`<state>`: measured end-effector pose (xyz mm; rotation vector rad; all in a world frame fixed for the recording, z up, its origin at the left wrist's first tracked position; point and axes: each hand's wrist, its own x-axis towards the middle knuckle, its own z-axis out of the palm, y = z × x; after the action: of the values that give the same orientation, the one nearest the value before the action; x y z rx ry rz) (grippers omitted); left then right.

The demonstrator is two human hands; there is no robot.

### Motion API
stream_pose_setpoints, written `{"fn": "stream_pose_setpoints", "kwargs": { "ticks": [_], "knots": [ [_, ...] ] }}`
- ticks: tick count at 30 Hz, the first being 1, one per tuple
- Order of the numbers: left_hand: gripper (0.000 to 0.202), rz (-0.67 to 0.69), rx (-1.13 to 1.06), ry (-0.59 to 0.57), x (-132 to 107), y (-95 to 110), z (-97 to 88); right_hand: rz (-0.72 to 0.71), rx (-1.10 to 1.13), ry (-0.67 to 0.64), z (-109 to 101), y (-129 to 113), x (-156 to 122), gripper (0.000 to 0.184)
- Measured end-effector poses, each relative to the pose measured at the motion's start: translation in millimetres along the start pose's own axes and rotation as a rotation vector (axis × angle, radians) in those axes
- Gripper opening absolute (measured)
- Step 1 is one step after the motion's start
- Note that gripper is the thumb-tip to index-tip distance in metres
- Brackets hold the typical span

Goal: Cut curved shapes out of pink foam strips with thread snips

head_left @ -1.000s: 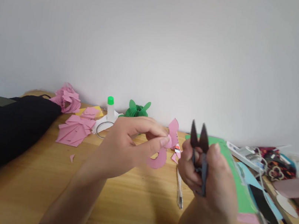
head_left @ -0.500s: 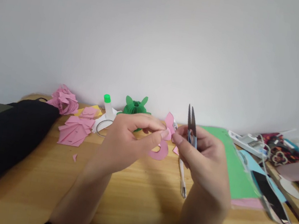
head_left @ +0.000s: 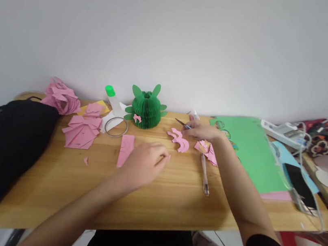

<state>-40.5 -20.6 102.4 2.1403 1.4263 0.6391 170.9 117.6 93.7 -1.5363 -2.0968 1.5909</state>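
Scissors [head_left: 183, 124] at right hand [head_left: 202, 129]

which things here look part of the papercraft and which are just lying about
Likely part of it:
scissors at the right hand
wavy pink cutout
green honeycomb paper figure
glue stick

Seemingly lying about:
black fabric bag
thin silver hoop
flower-patterned fabric

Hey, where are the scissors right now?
In the head view, the scissors are just right of centre, at the right hand's fingertips, just beyond the wavy pink cutout.
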Motion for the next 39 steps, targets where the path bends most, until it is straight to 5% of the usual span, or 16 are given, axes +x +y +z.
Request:
{"fn": "stream_pose_setpoints", "kwargs": {
  "ticks": [5, 10, 27, 39],
  "knots": [
    [0.020, -0.031, 0.072, 0.001, 6, -24, 55.8, 0.028, -0.030, -0.139, 3, 16, 23, 0.020],
    [0.023, -0.028, 0.122, 0.010, 15, -37, 75.5, 0.024, 0.005, -0.174, 5, 23, 31, 0.012],
    [0.023, 0.074, 0.174, -0.025, 21, -50, 94.3, 0.166, -0.109, -0.165, 13, 15, 34, 0.029],
    [0.022, 0.047, 0.043, 0.054, 22, -52, 91.3, 0.175, -0.064, 0.111, 22, 11, 13, 0.028]
  ]
}}
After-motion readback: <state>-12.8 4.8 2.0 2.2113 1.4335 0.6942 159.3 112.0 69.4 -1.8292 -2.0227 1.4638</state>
